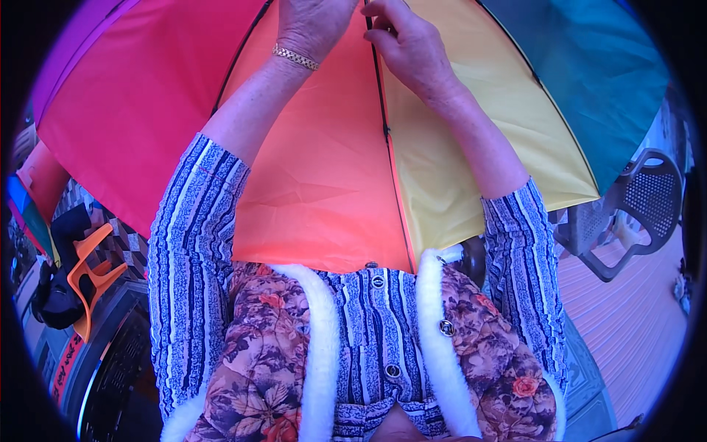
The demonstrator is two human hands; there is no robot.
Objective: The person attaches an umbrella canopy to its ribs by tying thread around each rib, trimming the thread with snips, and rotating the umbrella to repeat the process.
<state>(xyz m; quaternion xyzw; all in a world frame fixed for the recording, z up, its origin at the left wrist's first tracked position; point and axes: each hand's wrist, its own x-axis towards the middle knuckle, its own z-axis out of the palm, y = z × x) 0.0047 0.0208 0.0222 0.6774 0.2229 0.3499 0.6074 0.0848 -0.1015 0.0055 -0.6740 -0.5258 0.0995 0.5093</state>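
Observation:
A rainbow umbrella (309,162) is spread wide before me, its inner side toward me, with red, orange, yellow and teal panels divided by thin dark ribs. The near edge of the orange panel reaches my chest. My left hand (313,29), with a bracelet at the wrist, is at the top edge in front of the orange panel; its fingers run out of view. Just to its right, my right hand (416,55) has its fingers curled and closed at the dark rib (379,88) between the orange and yellow panels. Whatever is between those fingertips is too small to make out.
On the right stands a grey plastic chair (652,195) with a perforated back, beside a pinkish ridged surface (633,317). An orange chair frame (88,276) and a dark shape (59,298) are at the left. Another multicoloured umbrella (33,214) shows at the far left rim.

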